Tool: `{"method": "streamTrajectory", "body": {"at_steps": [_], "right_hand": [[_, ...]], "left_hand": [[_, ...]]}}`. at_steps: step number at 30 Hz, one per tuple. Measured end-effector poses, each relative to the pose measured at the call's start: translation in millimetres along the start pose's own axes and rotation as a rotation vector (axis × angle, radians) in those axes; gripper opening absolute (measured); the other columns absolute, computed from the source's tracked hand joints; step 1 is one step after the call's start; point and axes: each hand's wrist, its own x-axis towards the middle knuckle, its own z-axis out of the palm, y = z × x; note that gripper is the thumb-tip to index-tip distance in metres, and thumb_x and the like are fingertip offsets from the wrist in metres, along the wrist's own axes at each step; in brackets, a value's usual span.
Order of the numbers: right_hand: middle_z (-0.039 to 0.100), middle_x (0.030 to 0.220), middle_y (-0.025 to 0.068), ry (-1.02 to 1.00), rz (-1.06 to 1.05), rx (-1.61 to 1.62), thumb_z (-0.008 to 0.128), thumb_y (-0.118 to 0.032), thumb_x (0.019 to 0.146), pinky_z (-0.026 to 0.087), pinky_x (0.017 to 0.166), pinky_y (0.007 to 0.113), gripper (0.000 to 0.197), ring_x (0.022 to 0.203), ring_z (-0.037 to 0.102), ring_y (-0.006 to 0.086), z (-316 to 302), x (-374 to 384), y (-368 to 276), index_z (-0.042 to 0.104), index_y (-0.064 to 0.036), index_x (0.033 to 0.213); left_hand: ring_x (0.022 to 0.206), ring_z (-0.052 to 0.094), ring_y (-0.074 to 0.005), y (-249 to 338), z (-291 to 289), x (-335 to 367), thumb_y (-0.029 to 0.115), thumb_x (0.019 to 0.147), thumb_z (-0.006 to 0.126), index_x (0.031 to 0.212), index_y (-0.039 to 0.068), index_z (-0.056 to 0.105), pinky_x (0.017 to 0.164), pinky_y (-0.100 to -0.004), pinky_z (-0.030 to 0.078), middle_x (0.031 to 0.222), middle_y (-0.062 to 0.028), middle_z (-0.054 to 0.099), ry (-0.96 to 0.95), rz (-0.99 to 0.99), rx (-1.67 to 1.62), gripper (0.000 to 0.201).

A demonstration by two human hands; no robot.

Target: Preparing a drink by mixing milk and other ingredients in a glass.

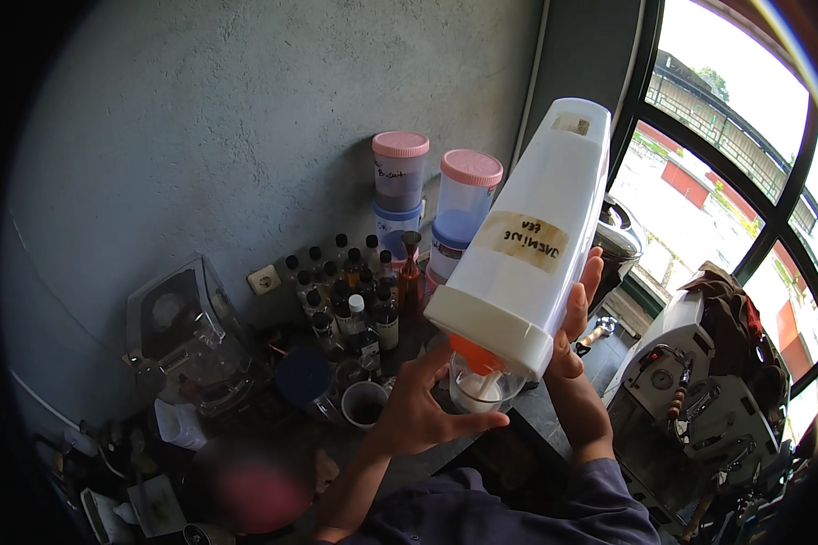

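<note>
A tall white plastic container [541, 182] is tipped upside down, with its cream-coloured collar and orange spout [477, 354] pointing downward. My right hand [573, 350] grips it along its right side, and the container hides part of that hand. Below the spout is a clear glass [482, 398], with a white stream running into it and some white at its bottom. My left hand [413, 409] is closed around the glass from the left, thumb across its near side. A mug [364, 405] with dark contents stands left of that hand.
Several dark-capped bottles [341, 291] and stacked jars with pink lids [401, 145] stand along the wall. A clear-covered machine [195, 336] is at left, an espresso machine [691, 381] at right. A person [259, 490] is close at lower left.
</note>
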Motion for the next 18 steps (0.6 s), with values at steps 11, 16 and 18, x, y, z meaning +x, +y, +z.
{"method": "streamTrajectory", "body": {"at_steps": [11, 16, 18], "right_hand": [[0.058, 0.155, 0.0308, 0.132, 0.067, -0.462, 0.08, -0.029, 0.103, 0.037, 0.125, 0.076, 0.061, 0.143, 0.058, 0.0513, 29, -19, -2, 0.04, -0.0181, 0.148], [0.054, 0.157, 0.0347, 0.028, 0.275, -0.496, 0.093, -0.02, 0.092, 0.041, 0.124, 0.067, 0.078, 0.145, 0.056, 0.0507, 23, -40, -28, 0.04, -0.014, 0.148], [0.052, 0.16, 0.0343, 0.028, 0.347, -0.466, 0.102, -0.017, 0.081, 0.042, 0.123, 0.064, 0.091, 0.149, 0.053, 0.0503, 22, -46, -40, 0.042, -0.0145, 0.149]], "left_hand": [[0.132, 0.069, -0.0212, 0, -6, -7, 0.017, 0.077, 0.107, 0.156, -0.007, 0.055, 0.115, -0.0381, 0.055, 0.141, -0.0152, 0.072, 0.038, -0.088, 0.047, 0.097], [0.133, 0.069, -0.0217, -1, -8, -20, 0.019, 0.077, 0.107, 0.159, -0.006, 0.053, 0.117, -0.038, 0.054, 0.142, -0.0154, 0.071, 0.078, -0.094, 0.126, 0.101], [0.131, 0.07, -0.0214, -2, -8, -26, 0.022, 0.077, 0.107, 0.157, -0.005, 0.056, 0.115, -0.038, 0.055, 0.14, -0.0157, 0.073, 0.094, -0.1, 0.149, 0.098]]}}
